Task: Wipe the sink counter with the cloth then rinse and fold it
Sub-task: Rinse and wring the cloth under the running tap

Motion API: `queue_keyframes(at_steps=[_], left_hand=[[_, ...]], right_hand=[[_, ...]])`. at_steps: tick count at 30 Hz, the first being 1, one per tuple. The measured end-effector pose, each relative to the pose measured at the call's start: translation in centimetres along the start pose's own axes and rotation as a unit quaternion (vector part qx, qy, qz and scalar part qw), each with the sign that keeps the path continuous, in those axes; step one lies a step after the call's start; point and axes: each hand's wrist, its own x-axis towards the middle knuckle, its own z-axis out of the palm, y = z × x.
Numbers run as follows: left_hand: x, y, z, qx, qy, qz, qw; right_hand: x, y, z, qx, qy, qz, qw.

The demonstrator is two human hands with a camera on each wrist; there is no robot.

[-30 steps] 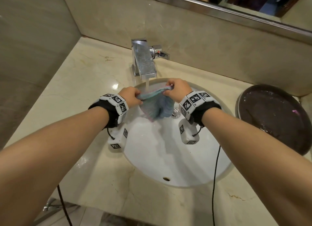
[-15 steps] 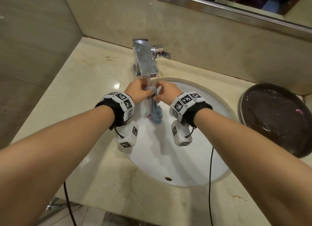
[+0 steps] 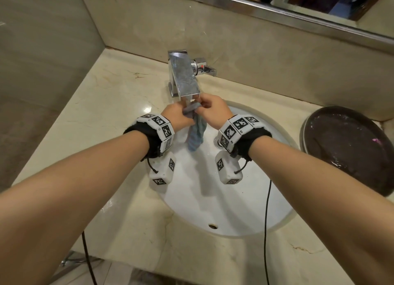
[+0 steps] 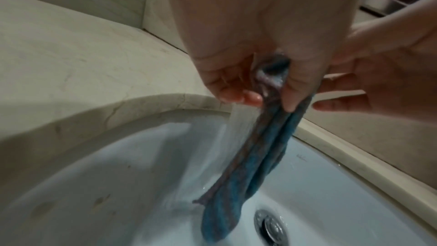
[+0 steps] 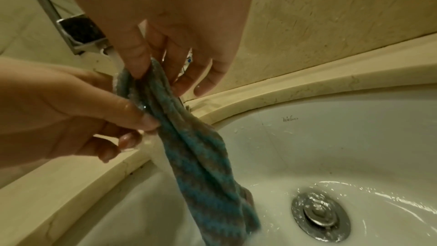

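Cloth [image 3: 195, 133], a striped knit bunched into a wet rope, hangs at frame centre over our round white basin [image 3: 223, 210]; our left hand [image 3: 178, 118] and right hand [image 3: 213, 112] pinch its top under the chrome tap [image 3: 184, 78].

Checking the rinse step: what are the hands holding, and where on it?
Both the left hand and right hand pinch the cloth at its bunched top end; the rest hangs into the sink.
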Motion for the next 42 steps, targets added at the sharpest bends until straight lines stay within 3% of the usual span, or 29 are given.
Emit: queue_keyframes(at_steps=[3, 8, 12, 14, 17, 27, 31, 36, 40, 42], left_hand=[[0.1, -0.1, 0.1, 0.055, 0.018, -0.008, 0.998], [0.0, -0.8, -0.1, -0.014, 0.037, -0.028, 0.999], [0.3, -0.5, 0.0, -0.077, 0.036, -0.033, 0.996], [0.1, 0.0, 0.0, -0.088, 0.032, -0.005, 0.996], [-0.3, 0.5, 0.1, -0.096, 0.029, 0.016, 0.995], [-0.6, -1.5, 0.1, -0.096, -0.038, 0.000, 0.995], [-0.4, -2.0, 0.1, -0.038, -0.009, -0.005, 0.999], [-0.2, -1.6, -0.1, 0.021, 0.031, -0.002, 0.999], [-0.3, -0.6, -0.2, 0.001, 0.013, 0.019, 1.000], [-0.3, -0.3, 0.1, -0.014, 0.009, 0.039, 0.999]], right_hand=[[-0.3, 0.6, -0.4, -0.005, 0.015, -0.029, 0.999], [-0.2, 1.9, -1.1, -0.023, 0.021, -0.002, 1.000], [-0.3, 1.9, -1.6, -0.088, -0.038, 0.041, 0.995], [-0.7, 1.5, -1.3, -0.121, -0.089, 0.030, 0.988], [-0.8, 1.8, -0.7, -0.142, -0.087, -0.004, 0.986], [-0.4, 1.7, -0.7, 0.000, -0.045, -0.039, 0.998], [-0.6, 1.8, -0.9, 0.027, -0.051, -0.051, 0.997], [-0.2, 3.2, -1.3, -0.083, -0.005, -0.006, 0.996], [-0.7, 3.5, -1.4, -0.255, -0.055, 0.023, 0.965], [-0.9, 2.8, -0.9, -0.272, -0.060, 0.022, 0.960]])
